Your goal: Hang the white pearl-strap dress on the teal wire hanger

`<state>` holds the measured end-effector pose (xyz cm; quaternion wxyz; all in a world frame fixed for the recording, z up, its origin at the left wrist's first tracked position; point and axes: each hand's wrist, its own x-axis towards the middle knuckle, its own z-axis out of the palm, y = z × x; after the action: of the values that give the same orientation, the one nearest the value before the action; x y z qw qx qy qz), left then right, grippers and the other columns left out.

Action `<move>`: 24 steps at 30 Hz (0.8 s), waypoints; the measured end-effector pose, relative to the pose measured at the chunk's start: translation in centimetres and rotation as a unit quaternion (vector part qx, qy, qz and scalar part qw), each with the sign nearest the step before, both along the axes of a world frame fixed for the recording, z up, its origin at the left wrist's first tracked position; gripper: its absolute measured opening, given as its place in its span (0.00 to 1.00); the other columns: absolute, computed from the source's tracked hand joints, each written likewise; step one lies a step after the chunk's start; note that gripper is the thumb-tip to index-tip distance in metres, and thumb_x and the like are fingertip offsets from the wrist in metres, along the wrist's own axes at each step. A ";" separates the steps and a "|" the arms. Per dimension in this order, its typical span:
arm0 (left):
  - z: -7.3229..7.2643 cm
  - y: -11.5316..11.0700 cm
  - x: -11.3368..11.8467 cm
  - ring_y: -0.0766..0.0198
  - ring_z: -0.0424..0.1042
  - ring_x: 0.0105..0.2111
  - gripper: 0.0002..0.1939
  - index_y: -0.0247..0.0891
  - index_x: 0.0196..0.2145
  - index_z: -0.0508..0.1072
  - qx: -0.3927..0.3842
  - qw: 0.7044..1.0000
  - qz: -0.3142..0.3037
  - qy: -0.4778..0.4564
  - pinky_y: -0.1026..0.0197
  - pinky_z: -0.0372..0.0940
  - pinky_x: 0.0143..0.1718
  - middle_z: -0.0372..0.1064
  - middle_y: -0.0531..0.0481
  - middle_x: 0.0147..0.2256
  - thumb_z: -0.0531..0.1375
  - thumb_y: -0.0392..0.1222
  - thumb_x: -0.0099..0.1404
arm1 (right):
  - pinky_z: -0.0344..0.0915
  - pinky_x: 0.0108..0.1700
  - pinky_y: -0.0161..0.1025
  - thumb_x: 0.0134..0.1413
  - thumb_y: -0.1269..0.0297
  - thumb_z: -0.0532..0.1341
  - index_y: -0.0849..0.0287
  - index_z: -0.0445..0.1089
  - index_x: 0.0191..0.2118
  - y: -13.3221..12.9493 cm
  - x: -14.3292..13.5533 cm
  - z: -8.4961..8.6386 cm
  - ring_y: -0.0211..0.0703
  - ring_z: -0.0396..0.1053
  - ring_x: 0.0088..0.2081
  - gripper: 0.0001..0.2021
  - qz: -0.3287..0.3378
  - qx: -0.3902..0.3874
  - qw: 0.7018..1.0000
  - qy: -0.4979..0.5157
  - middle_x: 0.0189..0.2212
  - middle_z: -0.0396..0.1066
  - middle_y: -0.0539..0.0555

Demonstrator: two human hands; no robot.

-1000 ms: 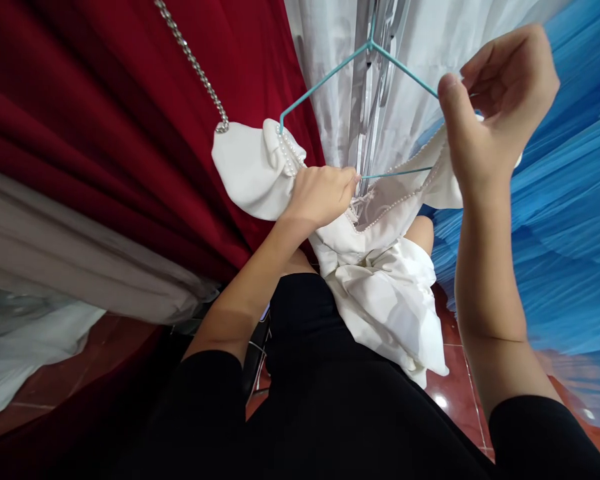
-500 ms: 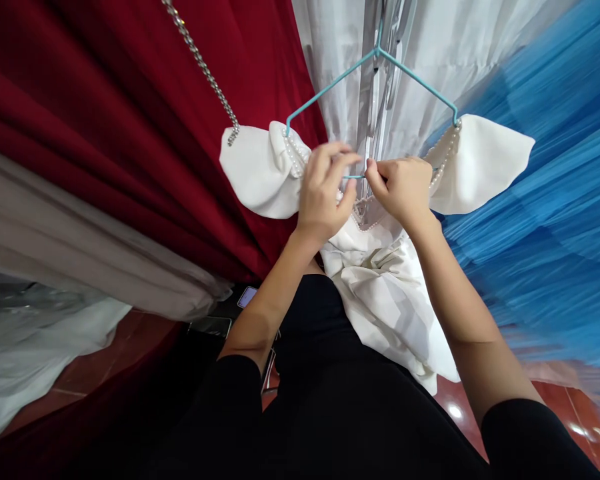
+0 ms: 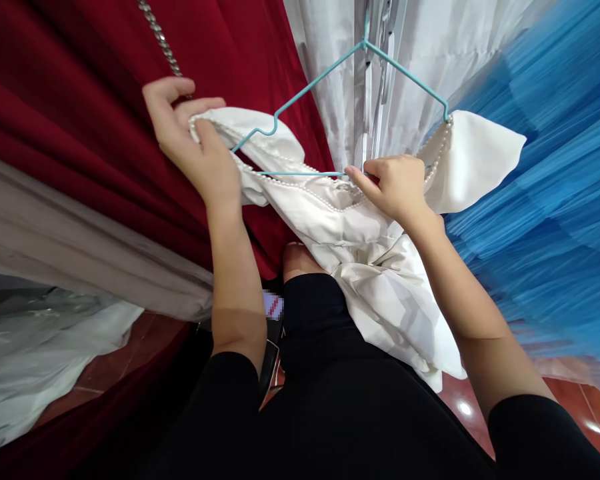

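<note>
"Hanging all down the left side is a deep red drape (image 3: 80, 100), the largest thing here?"

"Yes. Below it the person's black clothing (image 3: 370, 413) fills the bottom, and gauzy blue fabric (image 3: 545, 220) spreads along the right."

"Where is the white dress (image 3: 395, 307)?"

"In the middle, in front of white cloth (image 3: 320, 67). Its skirt falls in folds just beside the black clothing, and one sleeve flares out against the blue."

"And the hanger (image 3: 320, 79)?"

"Thin and pale blue. Its right end touches the pearl edge of that flared sleeve; its left end slips inside the dress opening."

"What about the hands?"

"The left hand (image 3: 200, 147) pinches the pearl-edged fabric of the other sleeve between thumb and fingers, drawing it outward. The right hand (image 3: 395, 187) is curled around the hanger's lower bar, thumb pointing left along it."

"Anything smaller?"

"A glittering chain (image 3: 160, 37) at top left, running down behind the left hand, and pearl trim (image 3: 330, 205) edging the neckline."
</note>
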<state>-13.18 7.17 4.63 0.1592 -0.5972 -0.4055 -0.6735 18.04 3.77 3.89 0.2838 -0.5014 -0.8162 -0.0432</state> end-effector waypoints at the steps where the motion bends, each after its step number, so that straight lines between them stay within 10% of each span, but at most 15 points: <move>1: -0.5 -0.1 -0.8 0.64 0.78 0.41 0.13 0.43 0.43 0.61 -0.030 0.999 0.031 -0.026 0.50 0.72 0.51 0.69 0.53 0.44 0.51 0.29 0.62 | 0.44 0.35 0.40 0.71 0.41 0.48 0.57 0.59 0.22 -0.1 0.0 0.1 0.39 0.54 0.25 0.30 0.003 -0.001 1.000 0.000 0.19 0.58 0.52; 10: -6.8 -7.4 2.2 0.63 0.76 0.30 0.05 0.43 0.34 0.79 -0.250 0.964 -0.057 0.068 0.54 0.71 0.32 0.79 0.52 0.33 0.65 0.44 0.62 | 0.44 0.35 0.40 0.72 0.41 0.49 0.58 0.62 0.24 0.0 -0.8 0.3 0.38 0.55 0.26 0.30 -0.001 -0.031 1.000 0.001 0.19 0.57 0.51; 16: -4.1 -8.5 7.6 0.60 0.72 0.30 0.01 0.42 0.32 0.75 -0.027 0.987 -0.007 0.161 0.52 0.68 0.33 0.73 0.51 0.29 0.63 0.39 0.63 | 0.44 0.34 0.41 0.72 0.44 0.50 0.58 0.61 0.23 -0.1 -0.1 0.4 0.39 0.55 0.25 0.29 0.003 -0.024 1.000 0.002 0.19 0.58 0.52; 24: -2.7 -6.0 12.7 0.58 0.77 0.36 0.07 0.39 0.35 0.76 -0.183 0.964 -0.056 0.185 0.56 0.67 0.40 0.79 0.49 0.36 0.57 0.35 0.66 | 0.59 0.45 0.45 0.71 0.52 0.52 0.55 0.72 0.33 -1.5 1.6 0.7 0.48 0.68 0.38 0.19 0.048 0.037 0.998 0.031 0.32 0.73 0.56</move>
<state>-0.44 1.17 1.95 0.0816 -0.7523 -0.4516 -0.4728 19.65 2.25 4.63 0.3294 -0.4520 -0.8278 -0.0439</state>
